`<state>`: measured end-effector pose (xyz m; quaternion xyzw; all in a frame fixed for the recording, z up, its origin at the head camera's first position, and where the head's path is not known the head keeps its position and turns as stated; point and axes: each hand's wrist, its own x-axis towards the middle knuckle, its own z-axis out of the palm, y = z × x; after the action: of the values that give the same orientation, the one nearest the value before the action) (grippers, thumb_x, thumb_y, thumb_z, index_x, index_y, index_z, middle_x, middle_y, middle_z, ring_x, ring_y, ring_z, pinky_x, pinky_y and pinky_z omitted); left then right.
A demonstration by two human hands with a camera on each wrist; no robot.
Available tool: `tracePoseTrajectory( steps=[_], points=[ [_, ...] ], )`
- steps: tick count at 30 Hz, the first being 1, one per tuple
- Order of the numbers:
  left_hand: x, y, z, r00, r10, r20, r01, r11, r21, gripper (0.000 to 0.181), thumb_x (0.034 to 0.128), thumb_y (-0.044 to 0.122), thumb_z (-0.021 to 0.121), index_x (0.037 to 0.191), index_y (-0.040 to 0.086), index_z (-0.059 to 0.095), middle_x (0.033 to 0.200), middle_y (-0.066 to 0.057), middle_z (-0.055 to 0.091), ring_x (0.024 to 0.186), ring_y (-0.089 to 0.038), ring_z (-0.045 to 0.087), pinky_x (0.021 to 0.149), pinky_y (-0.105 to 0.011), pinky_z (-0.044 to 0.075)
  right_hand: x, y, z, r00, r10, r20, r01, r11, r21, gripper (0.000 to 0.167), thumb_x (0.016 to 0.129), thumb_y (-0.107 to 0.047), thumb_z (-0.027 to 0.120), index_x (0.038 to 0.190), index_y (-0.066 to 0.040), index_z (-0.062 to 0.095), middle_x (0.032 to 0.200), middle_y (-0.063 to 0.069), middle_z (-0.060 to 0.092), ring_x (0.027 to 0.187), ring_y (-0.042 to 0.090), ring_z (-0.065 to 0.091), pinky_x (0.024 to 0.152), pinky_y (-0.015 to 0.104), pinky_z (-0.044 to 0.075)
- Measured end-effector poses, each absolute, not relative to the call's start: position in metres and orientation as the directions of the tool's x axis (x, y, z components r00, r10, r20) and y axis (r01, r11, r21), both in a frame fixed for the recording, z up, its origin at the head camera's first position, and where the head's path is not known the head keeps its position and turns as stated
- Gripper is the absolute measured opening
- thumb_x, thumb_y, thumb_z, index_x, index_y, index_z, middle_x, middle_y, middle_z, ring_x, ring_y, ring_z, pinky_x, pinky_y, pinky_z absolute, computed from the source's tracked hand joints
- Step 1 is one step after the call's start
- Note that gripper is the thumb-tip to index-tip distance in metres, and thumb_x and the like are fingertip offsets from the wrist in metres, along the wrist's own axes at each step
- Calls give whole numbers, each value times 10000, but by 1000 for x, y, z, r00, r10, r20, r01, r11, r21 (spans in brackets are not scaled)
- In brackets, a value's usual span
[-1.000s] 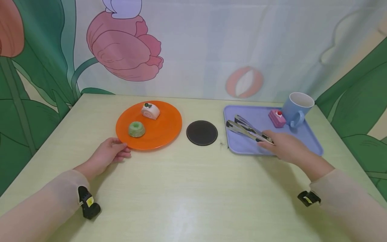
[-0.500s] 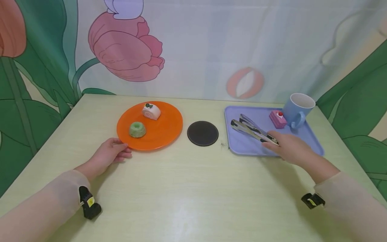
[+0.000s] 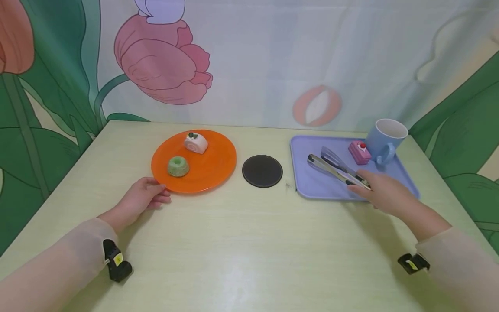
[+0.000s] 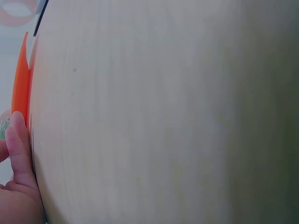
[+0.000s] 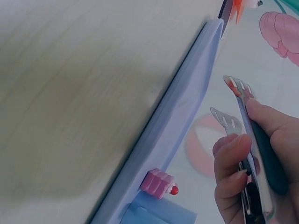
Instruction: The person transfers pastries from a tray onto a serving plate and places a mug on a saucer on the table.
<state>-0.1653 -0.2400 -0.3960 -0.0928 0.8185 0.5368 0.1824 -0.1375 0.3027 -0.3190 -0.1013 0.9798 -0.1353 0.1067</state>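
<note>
At the lower left rim of an orange plate (image 3: 210,173) is my left hand (image 3: 142,197), its thumb at the rim and its fingers at the plate's edge. A green ring-shaped cake (image 3: 178,167) and a white roll cake (image 3: 196,143) sit on the plate. My right hand (image 3: 383,190) grips metal tongs (image 3: 335,167) by their handles, thumb on one arm and fingers round the other, as the right wrist view shows. The tongs' tips are apart with nothing between them, above a lavender tray (image 3: 306,186). A pink cake slice (image 3: 359,152) with a red cherry lies on that tray, right of the tips.
A light blue mug (image 3: 383,141) stands on the tray's back right, close beside the pink slice. Between plate and tray lies a round black coaster (image 3: 262,171). A printed curtain (image 3: 253,65) hangs behind the table (image 3: 241,247).
My right hand has moved to the right with the tongs, whose tips now are over the tray, nearer the pink slice. The left hand stays at the plate's rim.
</note>
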Motion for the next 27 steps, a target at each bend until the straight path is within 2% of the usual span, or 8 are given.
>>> tracePoseTrajectory(
  steps=[3,10,17,20,27],
  points=[
    [-165,-240,-396,-915,44,-400,-350,406,844,510,999,313,424,1347,-21,259,1126,-141,586,896,-116,640,767,-194,507,-137,305,-320,-959,-209,-189,-147,944,-296,660,910,-572,444,1257,-11,413,774,62,578,574,141,551,539,341,425],
    [-165,-239,-396,-915,42,-401,-351,404,845,505,999,311,426,1344,-20,264,1119,-138,588,891,-116,640,766,-195,508,-135,312,-323,-968,-171,-186,-106,943,-315,654,914,-569,436,1259,-15,398,778,69,556,610,169,538,520,317,410],
    [-166,-239,-395,-916,41,-399,-349,412,842,506,998,310,427,1345,-21,266,1121,-137,589,895,-118,640,767,-196,508,-131,319,-323,-969,-133,-209,-63,948,-311,776,897,-611,421,1357,7,331,953,175,585,649,173,565,564,342,451],
    [-165,-239,-394,-917,40,-397,-346,415,842,501,1000,305,423,1343,-24,266,1121,-140,590,890,-116,640,764,-195,508,-130,322,-325,-968,-132,-212,-57,944,-323,779,897,-615,414,1362,4,324,1001,199,579,652,172,570,568,345,460],
    [-164,-239,-392,-918,56,-393,-338,410,847,497,1003,288,415,1345,-36,253,1124,-149,586,886,-115,639,769,-199,510,-128,329,-328,-969,-129,-210,-53,941,-334,723,914,-589,407,1345,-12,335,950,164,584,634,172,550,550,328,433]
  ],
)
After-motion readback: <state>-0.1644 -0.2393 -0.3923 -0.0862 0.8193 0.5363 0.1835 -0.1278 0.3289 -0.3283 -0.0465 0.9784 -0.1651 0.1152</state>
